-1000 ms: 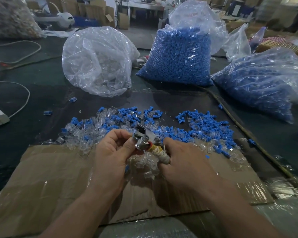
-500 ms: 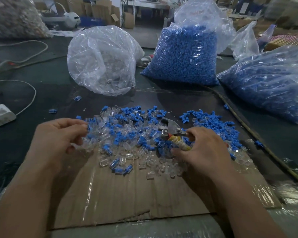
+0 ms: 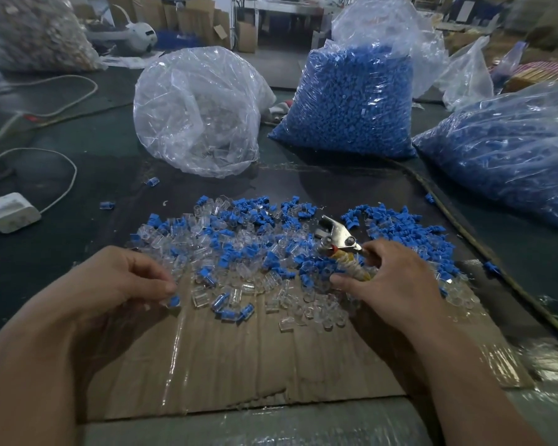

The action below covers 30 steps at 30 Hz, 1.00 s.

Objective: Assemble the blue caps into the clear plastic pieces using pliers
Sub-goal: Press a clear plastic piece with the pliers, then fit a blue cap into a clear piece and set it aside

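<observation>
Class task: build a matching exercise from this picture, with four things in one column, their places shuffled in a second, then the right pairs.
1 pliers
2 white adapter
3 tall bag of blue caps
4 cardboard sheet

a at the far left
b under the loose pile
c in the right hand
d straight behind the pile

Pairs: 1c, 2a, 3d, 4b

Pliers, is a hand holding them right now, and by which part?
Yes. The right hand holds the pliers by their yellow-wrapped handles, with the metal head pointing away.
</observation>
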### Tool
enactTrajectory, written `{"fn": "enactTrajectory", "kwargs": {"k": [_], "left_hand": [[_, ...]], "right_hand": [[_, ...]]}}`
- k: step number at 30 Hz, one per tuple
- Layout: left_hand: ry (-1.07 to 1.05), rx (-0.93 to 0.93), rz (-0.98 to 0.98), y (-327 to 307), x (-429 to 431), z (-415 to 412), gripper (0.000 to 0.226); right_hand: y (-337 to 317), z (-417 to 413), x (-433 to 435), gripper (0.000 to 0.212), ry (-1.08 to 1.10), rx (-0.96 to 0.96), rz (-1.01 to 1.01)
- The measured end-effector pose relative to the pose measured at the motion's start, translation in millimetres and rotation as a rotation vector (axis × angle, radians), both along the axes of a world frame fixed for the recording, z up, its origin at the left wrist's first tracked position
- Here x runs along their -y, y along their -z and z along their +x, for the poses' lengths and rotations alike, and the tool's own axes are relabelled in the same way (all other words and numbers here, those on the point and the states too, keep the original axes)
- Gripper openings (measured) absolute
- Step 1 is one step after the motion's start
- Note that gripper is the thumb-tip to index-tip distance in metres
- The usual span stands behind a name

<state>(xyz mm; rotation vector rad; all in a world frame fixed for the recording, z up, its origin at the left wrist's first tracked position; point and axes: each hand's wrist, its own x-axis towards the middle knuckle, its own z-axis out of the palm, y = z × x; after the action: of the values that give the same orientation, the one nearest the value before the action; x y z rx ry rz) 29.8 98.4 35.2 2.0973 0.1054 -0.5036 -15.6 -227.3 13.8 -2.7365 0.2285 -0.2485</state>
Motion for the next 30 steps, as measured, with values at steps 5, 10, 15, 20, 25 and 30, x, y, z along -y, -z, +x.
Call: {"fn": "enactTrajectory", "kwargs": {"k": [5, 10, 15, 20, 25, 30], "left_hand": [[-0.008, 0.086, 0.082, -0.1, -1.3, 1.5, 0.019], [-0.112, 0.205, 0.054, 2.0, 7.1, -0.5, 0.018], [-0.137, 0.383, 0.023, -1.0, 27.5, -7.0, 0.008], [-0.029, 0.464, 0.144, -3.2, 46.7, -14.8, 0.012], [0.044, 0.505, 0.332, 2.8, 60.4, -16.1, 0.018], [0.044, 0.565, 0.307, 9.0, 62.9, -13.8, 0.019]], "right_hand": [[0.1, 2.0, -0.9, 0.059, 0.011, -0.003, 0.023], [1.3, 2.4, -3.6, 0.058, 0.012, 0.003, 0.051], [5.4, 9.5, -9.6, 0.065, 0.018, 0.032, -0.022], [5.7, 13.0, -11.5, 0.091, 0.006, 0.076, -0.064], [5.9, 10.7, -9.4, 0.099, 0.005, 0.077, -0.056], [5.3, 10.7, -8.3, 0.100, 0.006, 0.032, -0.076]]}}
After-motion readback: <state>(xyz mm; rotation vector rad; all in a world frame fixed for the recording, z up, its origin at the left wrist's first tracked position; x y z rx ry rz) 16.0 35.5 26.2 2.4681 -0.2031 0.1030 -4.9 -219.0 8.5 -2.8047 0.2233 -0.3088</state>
